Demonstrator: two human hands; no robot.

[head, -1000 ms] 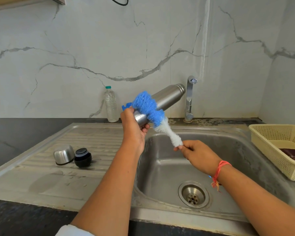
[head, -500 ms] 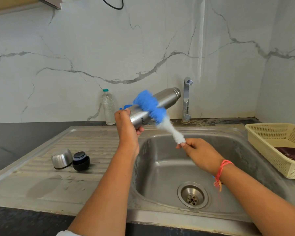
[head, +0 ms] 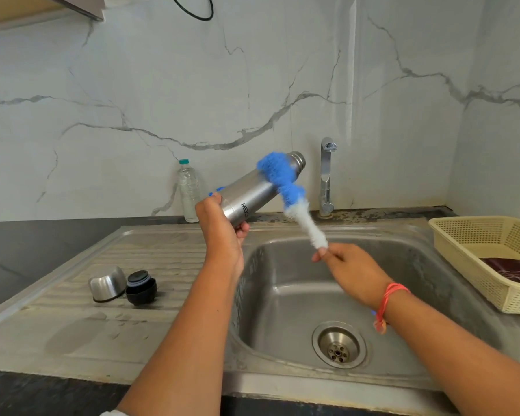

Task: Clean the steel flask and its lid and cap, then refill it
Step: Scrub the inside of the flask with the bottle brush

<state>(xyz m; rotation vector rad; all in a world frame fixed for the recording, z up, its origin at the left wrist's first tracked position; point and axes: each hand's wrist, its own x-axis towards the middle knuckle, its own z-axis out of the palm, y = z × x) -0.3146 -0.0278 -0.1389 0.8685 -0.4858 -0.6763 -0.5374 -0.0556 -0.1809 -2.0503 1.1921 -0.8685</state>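
A: How will the steel flask (head: 254,195) handle for us?

B: We judge it rigid and smooth, likely slick if wet, and probably light if it is empty. Our left hand (head: 222,226) is wrapped around its base end, which seems the sound place to hold, since that leaves the shoulder and neck free.

A: And where does it sit relative to our hands?

B: It tilts up and to the right from the left hand, mouth toward the tap (head: 326,175), above the back edge of the sink (head: 403,265). Our right hand (head: 351,271) is pinched closed on the handle end of the brush (head: 294,202), lower and to the right, over the basin. The blue bristles press across the flask's shoulder, just below the neck; they look soft and yielding, the white part slimmer.

A: The lid and cap?

B: The steel cap (head: 107,284) and black lid (head: 141,288) lie touching on the draining board, well apart from both hands.
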